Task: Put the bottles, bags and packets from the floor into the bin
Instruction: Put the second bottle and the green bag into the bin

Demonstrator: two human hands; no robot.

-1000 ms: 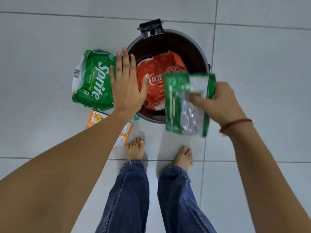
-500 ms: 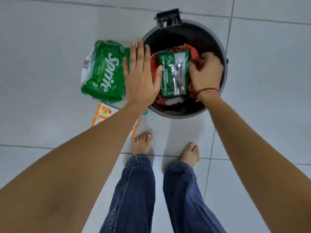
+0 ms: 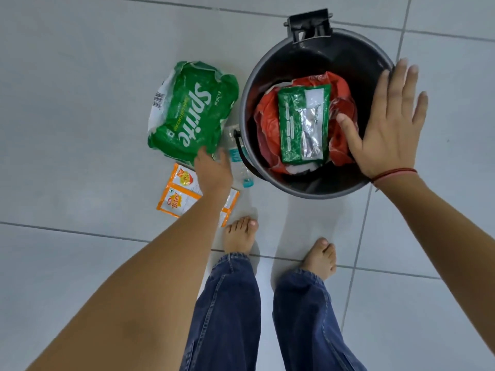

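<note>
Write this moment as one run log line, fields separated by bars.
left hand: reaching Sprite bag | right hand: open, empty | bin: green packet inside

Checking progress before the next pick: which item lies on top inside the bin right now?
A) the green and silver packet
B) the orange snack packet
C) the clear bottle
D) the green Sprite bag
A: the green and silver packet lies on the red bag inside the bin, while the other three are on the floor left of it.
</note>
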